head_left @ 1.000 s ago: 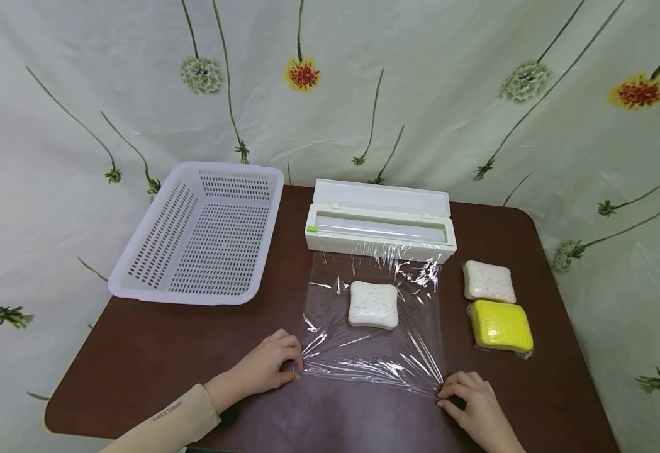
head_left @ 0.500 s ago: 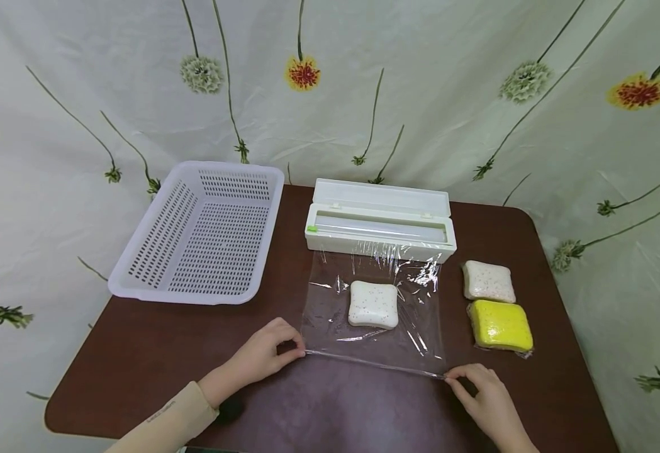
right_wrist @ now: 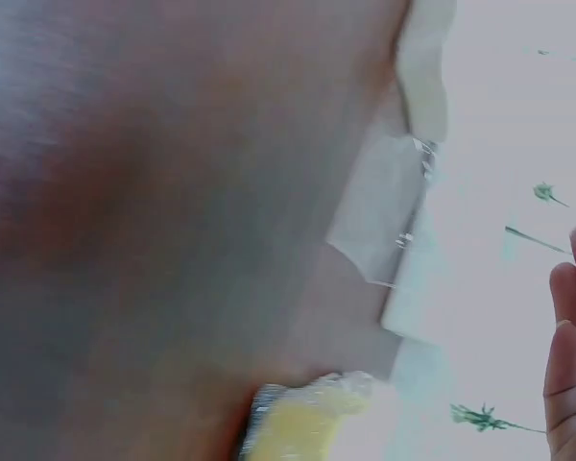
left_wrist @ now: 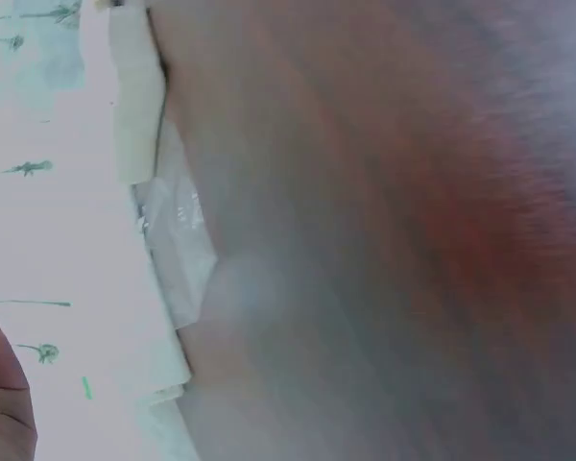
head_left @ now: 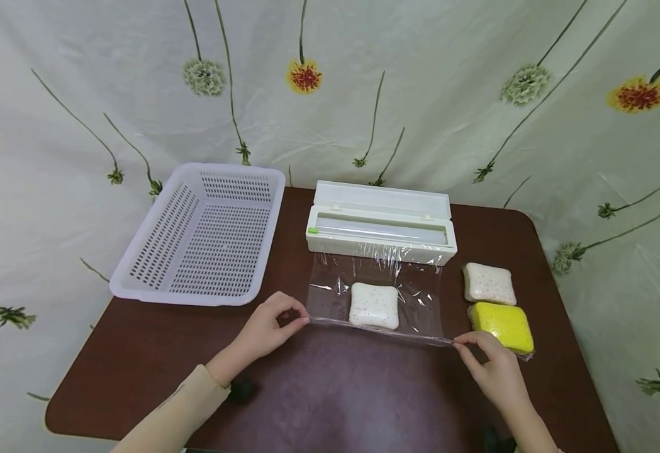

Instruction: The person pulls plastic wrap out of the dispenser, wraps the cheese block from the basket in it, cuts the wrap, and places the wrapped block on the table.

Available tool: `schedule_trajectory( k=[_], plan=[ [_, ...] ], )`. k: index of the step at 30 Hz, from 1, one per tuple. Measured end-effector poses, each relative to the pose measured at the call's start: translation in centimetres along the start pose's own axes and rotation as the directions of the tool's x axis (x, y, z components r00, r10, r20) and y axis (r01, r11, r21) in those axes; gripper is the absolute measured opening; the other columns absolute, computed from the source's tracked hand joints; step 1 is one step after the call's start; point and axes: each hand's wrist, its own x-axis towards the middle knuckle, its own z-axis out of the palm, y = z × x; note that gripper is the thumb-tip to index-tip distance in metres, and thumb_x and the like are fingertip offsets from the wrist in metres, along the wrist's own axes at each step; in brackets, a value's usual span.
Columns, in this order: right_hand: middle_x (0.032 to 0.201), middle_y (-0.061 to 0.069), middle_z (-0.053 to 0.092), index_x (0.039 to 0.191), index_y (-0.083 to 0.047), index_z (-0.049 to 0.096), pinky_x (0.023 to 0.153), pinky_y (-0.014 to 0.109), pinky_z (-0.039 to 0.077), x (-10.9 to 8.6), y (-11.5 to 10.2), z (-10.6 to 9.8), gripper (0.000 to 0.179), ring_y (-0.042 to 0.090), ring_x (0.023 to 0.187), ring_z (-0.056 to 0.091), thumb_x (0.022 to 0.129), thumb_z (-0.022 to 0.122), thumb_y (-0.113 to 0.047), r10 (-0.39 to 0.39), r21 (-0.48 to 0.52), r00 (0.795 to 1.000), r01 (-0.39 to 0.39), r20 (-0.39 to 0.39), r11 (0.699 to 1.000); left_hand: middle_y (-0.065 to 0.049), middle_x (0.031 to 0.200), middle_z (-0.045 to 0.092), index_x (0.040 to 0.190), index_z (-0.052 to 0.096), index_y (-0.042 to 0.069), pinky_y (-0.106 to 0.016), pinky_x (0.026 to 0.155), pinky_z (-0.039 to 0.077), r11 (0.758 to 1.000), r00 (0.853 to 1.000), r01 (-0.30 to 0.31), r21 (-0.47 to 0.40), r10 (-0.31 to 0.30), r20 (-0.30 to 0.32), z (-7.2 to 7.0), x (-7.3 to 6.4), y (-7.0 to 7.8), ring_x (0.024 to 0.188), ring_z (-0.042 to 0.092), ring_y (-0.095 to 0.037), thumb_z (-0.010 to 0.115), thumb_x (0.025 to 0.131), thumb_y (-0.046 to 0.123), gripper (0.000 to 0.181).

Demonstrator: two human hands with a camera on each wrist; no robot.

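A sheet of clear plastic wrap (head_left: 330, 277) runs from a white wrap dispenser (head_left: 380, 248) toward the person. On it lies a white speckled bar of soap (head_left: 374, 304). The left hand (head_left: 270, 324) pinches the sheet's near left corner between thumb and forefinger. At the near right corner the right hand (head_left: 494, 365) pinches it the same way. Stretched between both hands, the gathered edge is raised and overlaps the soap's near side in the head view. Each wrist view shows only part of its hand's fingers at the border.
Two wrapped bars, one whitish (head_left: 489, 283) and one yellow (head_left: 502, 326), lie at the right, the yellow one close by the right hand. A white perforated basket (head_left: 256, 251) stands at the left back. The dispenser's lid (head_left: 380, 197) is raised, before a flowered curtain.
Both hands have lifted the wrap's near edge and carried it away from the person, up to the soap's near side. The soap and dispenser have stayed in place.
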Motion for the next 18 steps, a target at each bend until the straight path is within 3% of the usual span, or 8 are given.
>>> schedule_trajectory(
  k=[8, 14, 18],
  plan=[
    [0.083, 0.009, 0.071, 0.091, -0.001, 0.074, 0.072, 0.004, 0.042, 3.2, 1.0, 0.9, 0.030, 0.016, 0.074, 0.056, 0.065, 0.084, 0.010, 0.052, -0.002, 0.998, -0.052, -0.017, 0.999, 0.003, 0.085, 0.064, 0.088, 0.071, 0.018, -0.026, 0.071, 0.048, 0.999, 0.994, 0.043, -0.025, -0.045, -0.098, 0.6, 2.4, -0.3, 0.079, 0.055, -0.015, 0.076, 0.086, 0.013, 0.007],
    [0.082, 0.010, 0.069, 0.089, -0.001, 0.073, 0.067, 0.007, 0.041, 4.3, 2.4, 2.3, 0.022, 0.021, 0.074, 0.057, 0.070, 0.083, 0.006, 0.110, -0.019, 0.994, -0.110, -0.025, 0.994, -0.001, 0.082, 0.063, 0.088, 0.071, 0.013, -0.024, 0.068, 0.047, 0.990, 0.974, 0.124, -0.074, -0.136, -0.184, 1.8, 3.8, -1.1, 0.076, 0.055, -0.013, 0.074, 0.088, 0.015, 0.004],
    [0.085, 0.011, 0.069, 0.090, -0.001, 0.073, 0.068, 0.008, 0.041, 5.0, 3.0, 3.3, 0.018, 0.021, 0.076, 0.059, 0.075, 0.081, 0.003, 0.159, -0.026, 0.987, -0.159, -0.020, 0.987, -0.003, 0.082, 0.063, 0.090, 0.072, 0.009, -0.024, 0.066, 0.047, 0.989, 0.959, 0.136, -0.057, -0.145, -0.243, 2.8, 4.8, -1.8, 0.074, 0.055, -0.014, 0.073, 0.089, 0.017, 0.007]
  ],
)
